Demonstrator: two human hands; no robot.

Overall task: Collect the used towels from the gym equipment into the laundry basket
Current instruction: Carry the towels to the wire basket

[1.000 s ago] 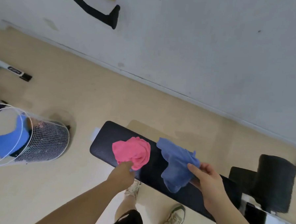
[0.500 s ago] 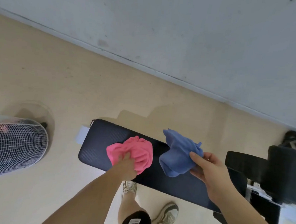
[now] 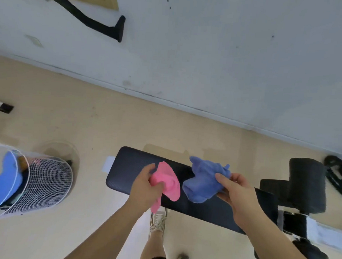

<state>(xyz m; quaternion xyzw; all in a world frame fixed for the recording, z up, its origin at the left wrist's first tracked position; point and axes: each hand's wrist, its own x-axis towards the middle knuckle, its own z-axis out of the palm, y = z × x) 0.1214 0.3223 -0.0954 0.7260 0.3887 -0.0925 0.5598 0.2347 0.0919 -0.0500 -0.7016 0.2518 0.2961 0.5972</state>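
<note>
A black padded bench [image 3: 128, 166] lies across the middle of the floor. My left hand [image 3: 143, 187] is closed on a pink towel [image 3: 168, 181], bunched and lifted off the pad, with a tail hanging below the fist. My right hand [image 3: 234, 190] grips a crumpled blue-violet towel [image 3: 203, 182] just above the bench. The white mesh laundry basket [image 3: 50, 180] stands on the floor at the far left, with a bright blue towel [image 3: 1, 183] draped over its rim.
A white wall [image 3: 210, 52] runs behind the bench, with a black strap [image 3: 104, 26] hanging on it. Black foam rollers [image 3: 306, 182] and the bench frame sit at the right. My legs and shoes [image 3: 158, 219] stand by the bench's near side.
My left hand has closed around the pink towel and raised it off the pad. The blue-violet towel stays in my right hand. The view has swung left, showing the basket again.
</note>
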